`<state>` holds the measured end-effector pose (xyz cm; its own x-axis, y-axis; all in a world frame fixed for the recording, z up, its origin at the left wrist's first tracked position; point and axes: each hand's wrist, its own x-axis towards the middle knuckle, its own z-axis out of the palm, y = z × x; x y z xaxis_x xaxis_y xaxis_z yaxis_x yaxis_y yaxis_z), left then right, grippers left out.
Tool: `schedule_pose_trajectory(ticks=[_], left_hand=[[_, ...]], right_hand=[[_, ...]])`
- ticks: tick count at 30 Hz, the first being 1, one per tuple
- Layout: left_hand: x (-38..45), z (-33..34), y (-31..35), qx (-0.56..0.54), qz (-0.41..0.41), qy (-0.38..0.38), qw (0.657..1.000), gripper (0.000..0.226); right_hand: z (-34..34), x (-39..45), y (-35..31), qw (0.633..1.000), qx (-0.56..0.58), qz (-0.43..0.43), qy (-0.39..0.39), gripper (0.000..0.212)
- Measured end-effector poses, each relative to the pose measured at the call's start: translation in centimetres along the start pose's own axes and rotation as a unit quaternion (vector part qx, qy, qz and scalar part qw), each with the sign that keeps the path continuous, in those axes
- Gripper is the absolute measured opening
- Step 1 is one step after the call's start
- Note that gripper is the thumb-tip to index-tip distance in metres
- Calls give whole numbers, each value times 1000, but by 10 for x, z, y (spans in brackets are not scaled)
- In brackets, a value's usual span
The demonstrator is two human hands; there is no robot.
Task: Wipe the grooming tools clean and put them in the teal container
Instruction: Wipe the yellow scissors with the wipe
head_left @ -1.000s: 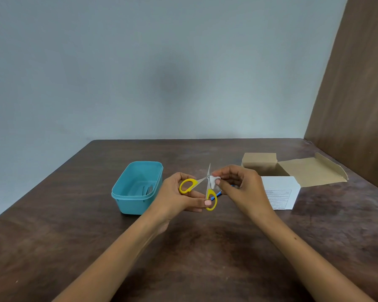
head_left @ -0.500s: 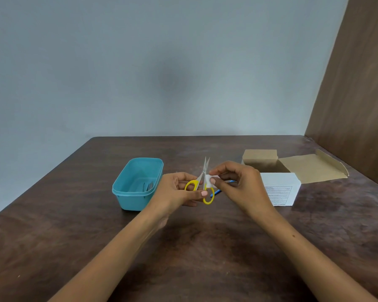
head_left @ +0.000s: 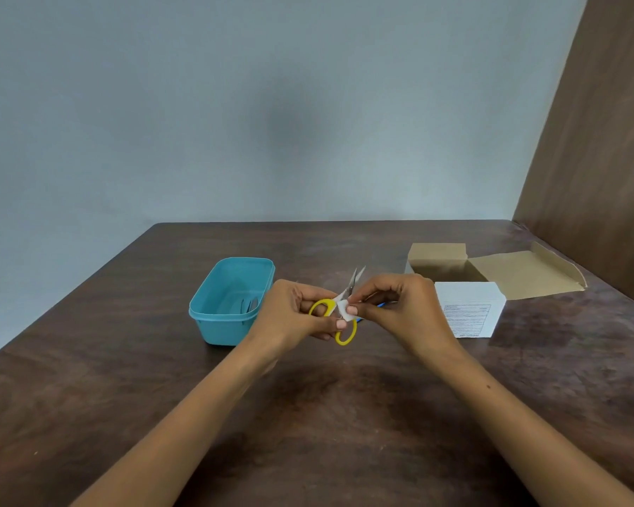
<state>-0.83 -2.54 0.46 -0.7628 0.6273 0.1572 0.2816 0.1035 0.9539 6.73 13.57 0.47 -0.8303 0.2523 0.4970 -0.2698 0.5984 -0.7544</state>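
Both hands work at the wiping step: the left hand (head_left: 290,318) grips the yellow handles of the scissors (head_left: 339,316), blades slightly apart and pointing to 1 o'clock, while the right hand (head_left: 399,309) has its fingers pinched on a white wipe (head_left: 346,309) at the pivot. Next, judging by this, comes setting the scissors into the teal container (head_left: 231,301), just beside at 9 o'clock, where something metal already lies. An open cardboard box (head_left: 469,309) sits at 3 o'clock on the bench (head_left: 125,378), out of the path.

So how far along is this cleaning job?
Partly done. A metal tool or two already lie in the teal container. In hand: the left hand holds the yellow scissors while the right hand rubs a white wipe near the pivot. Left: boxing the scissors, plus something blue behind the right hand.
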Motion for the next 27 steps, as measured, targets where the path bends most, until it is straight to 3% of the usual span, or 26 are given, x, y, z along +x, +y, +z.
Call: schedule_pose_trajectory(ticks=[6, 13, 21, 27], left_hand=[[0, 3, 1, 13, 2, -21, 1000, 30], [-2, 4, 0, 15, 18, -11, 1000, 32], [-1, 4, 1, 28, 18, -21, 999, 31], [1, -1, 3, 60, 13, -30, 998, 30]], right_hand=[[0, -1, 1, 996, 10, 9, 87, 9], [-2, -1, -1, 1000, -14, 25, -12, 9], [6, -3, 3, 994, 4, 28, 104, 8], [6, -2, 6, 989, 80, 63, 109, 11]])
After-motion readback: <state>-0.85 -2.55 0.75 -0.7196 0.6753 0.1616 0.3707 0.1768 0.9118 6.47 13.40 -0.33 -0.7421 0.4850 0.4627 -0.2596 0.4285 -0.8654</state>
